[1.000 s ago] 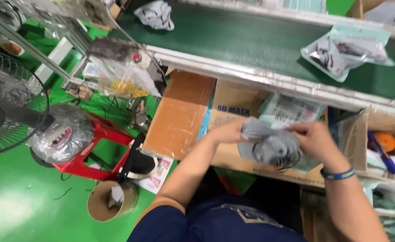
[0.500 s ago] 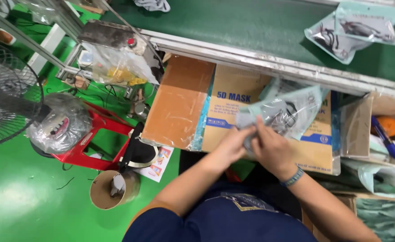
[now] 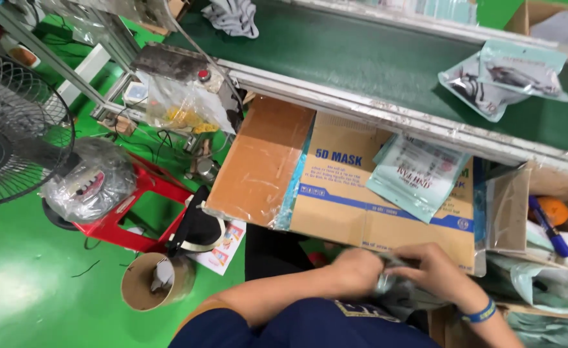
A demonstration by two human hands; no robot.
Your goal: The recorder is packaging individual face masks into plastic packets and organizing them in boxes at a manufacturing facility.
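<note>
Gripping a soft grey fabric piece [image 3: 397,293] with both hands, low in front of the torso, just past the near edge of the flattened cardboard box [image 3: 361,206] that serves as the work surface. Left hand [image 3: 355,270] curled knuckles-up over the left side of the fabric, fingers clenched on it. Right hand [image 3: 435,270] closed over the right side, thumb side facing the left hand; blue wristband [image 3: 479,314] on that wrist. Hands nearly touching, fabric bunched between them and mostly hidden, so exact shape is hard to tell; blurred too.

Handling, as a judgement: light, limp, crumples easily, no stiffness to hold its form. Not fragile, not slippery. Best taken by pinching edges or corners and pulling flat; a grip in the middle just wads it up.

Pose: both forearms come in from the bottom edge of the view, elbows bent and kept close to the body, wrists angled inward toward each other.

Around: a pale teal printed pouch [image 3: 416,174] lies on the far right part of the box top, near its far edge. Beyond that edge runs a green conveyor belt [image 3: 361,51] with two more filled pouches [image 3: 503,77] toward its right end. Right of the box, an open carton [image 3: 555,212] with a blue pen and an orange item. On the green floor to the left: fan [image 3: 13,129], red stool [image 3: 142,206], cardboard tube [image 3: 152,280].
</note>
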